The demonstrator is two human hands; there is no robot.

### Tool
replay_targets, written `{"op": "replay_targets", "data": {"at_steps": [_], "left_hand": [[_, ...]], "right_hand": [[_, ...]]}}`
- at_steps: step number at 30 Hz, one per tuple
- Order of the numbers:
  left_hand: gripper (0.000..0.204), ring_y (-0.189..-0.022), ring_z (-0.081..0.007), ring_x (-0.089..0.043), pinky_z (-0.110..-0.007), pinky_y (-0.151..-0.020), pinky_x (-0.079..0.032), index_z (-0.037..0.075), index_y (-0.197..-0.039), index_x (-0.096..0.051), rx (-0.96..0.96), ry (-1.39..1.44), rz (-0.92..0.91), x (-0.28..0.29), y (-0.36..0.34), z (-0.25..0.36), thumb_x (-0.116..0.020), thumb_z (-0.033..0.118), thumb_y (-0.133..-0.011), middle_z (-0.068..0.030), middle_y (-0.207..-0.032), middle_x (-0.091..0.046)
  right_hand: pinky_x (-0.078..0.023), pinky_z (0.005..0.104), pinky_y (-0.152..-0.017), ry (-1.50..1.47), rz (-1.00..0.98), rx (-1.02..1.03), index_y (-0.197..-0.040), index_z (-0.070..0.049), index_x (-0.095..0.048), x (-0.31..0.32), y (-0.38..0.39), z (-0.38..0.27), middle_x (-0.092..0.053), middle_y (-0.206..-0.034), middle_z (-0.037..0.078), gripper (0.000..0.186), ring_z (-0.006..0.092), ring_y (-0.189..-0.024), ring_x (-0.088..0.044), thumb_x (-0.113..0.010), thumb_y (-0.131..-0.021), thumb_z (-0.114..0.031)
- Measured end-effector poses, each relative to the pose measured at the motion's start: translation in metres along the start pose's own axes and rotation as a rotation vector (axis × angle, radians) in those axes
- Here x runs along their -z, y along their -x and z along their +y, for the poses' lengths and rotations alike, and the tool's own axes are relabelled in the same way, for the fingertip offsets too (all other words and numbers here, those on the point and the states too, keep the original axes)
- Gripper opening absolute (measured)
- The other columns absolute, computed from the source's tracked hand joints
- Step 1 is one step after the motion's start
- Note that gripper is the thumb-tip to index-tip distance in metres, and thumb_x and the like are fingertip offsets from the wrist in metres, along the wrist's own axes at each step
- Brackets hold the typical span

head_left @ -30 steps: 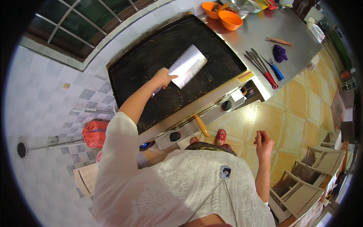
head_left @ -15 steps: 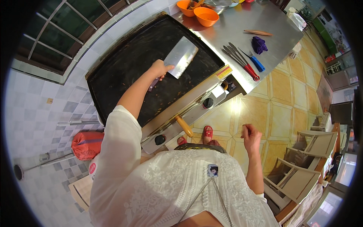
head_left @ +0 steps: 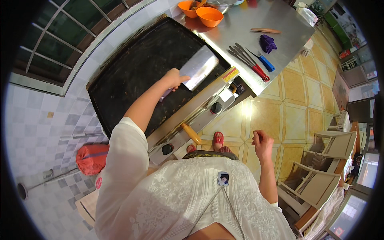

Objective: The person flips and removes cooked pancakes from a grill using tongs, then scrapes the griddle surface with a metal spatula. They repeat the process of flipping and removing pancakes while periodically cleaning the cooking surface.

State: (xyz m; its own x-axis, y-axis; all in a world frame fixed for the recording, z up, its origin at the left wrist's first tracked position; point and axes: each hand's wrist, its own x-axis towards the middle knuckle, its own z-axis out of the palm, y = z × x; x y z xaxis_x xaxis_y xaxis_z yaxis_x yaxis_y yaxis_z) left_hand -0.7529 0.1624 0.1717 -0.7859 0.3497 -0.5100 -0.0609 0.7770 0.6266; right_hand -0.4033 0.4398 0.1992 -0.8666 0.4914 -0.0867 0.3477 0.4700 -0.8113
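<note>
Shifted rightward, the cleaver (head_left: 201, 67) juts past left fingers (head_left: 183, 78).

A broad, shiny cleaver (head_left: 201, 67) slants over the flat black griddle (head_left: 132, 76)

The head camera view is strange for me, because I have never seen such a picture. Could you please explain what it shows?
There is no machine arm here: a fisheye camera on a person's head looks down, so straight edges look bent. The bare arms are the wearer's own. The left hand grips a cleaver, its broad blade above a black griddle. The right hand is loosely curled, with nothing visible in it. On the steel counter lie red-handled tools, a blue-handled knife and a crumpled purple cloth; orange bowls stand behind.
</note>
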Motion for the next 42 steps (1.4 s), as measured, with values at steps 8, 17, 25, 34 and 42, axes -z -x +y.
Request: {"op": "replay_targets", "data": {"at_steps": [8,17,25,34,42], "left_hand": [[0.052,-0.040,-0.0215,-0.055,-0.033,-0.042,-0.047,-0.010,-0.064,-0.055,-0.084,-0.200,0.003,0.007,0.027,0.022,-0.069,0.038,-0.077,-0.0132,-0.050,-0.055],[0.053,-0.038,-0.0210,-0.052,-0.034,-0.038,-0.044,-0.011,-0.065,-0.051,-0.027,-0.115,-0.029,-0.007,0.015,0.028,-0.070,0.036,-0.078,-0.0135,-0.050,-0.053],[0.051,-0.039,-0.0215,-0.054,-0.034,-0.041,-0.046,-0.011,-0.068,-0.055,0.002,-0.159,0.074,0.011,0.021,0.026,-0.068,0.037,-0.079,-0.0137,-0.050,-0.054],[0.053,-0.037,-0.0208,-0.053,-0.034,-0.041,-0.046,-0.011,-0.062,-0.052,-0.065,-0.229,0.011,0.001,0.032,0.032,-0.068,0.037,-0.079,-0.0152,-0.052,-0.055],[0.051,-0.037,-0.0195,-0.051,-0.034,-0.038,-0.043,-0.010,-0.063,-0.051,-0.046,-0.137,-0.006,-0.002,0.018,0.028,-0.068,0.036,-0.078,-0.0132,-0.049,-0.052]], "right_hand": [[-0.045,0.0262,-0.047,0.029,-0.010,0.035,-0.084,0.002,-0.061,0.002,-0.003,-0.008,-0.060,-0.060,0.011,0.012,0.0147,-0.048,-0.059,-0.056,-0.086,-0.009],[-0.046,0.0265,-0.048,-0.002,-0.033,-0.006,-0.085,0.003,-0.061,-0.007,-0.003,0.000,-0.059,-0.060,0.010,0.013,0.0142,-0.048,-0.059,-0.057,-0.086,-0.009],[-0.046,0.0262,-0.048,0.007,-0.030,-0.007,-0.084,0.003,-0.061,-0.001,-0.007,-0.003,-0.059,-0.060,0.011,0.015,0.0148,-0.048,-0.059,-0.056,-0.087,-0.011],[-0.046,0.0264,-0.048,0.012,-0.026,-0.013,-0.084,0.003,-0.061,0.000,-0.002,-0.002,-0.059,-0.059,0.011,0.015,0.0148,-0.048,-0.059,-0.056,-0.086,-0.011],[-0.045,0.0265,-0.048,0.017,-0.018,-0.010,-0.082,0.002,-0.060,0.002,-0.001,0.002,-0.059,-0.058,0.010,0.013,0.0148,-0.047,-0.058,-0.057,-0.086,-0.010]]}}
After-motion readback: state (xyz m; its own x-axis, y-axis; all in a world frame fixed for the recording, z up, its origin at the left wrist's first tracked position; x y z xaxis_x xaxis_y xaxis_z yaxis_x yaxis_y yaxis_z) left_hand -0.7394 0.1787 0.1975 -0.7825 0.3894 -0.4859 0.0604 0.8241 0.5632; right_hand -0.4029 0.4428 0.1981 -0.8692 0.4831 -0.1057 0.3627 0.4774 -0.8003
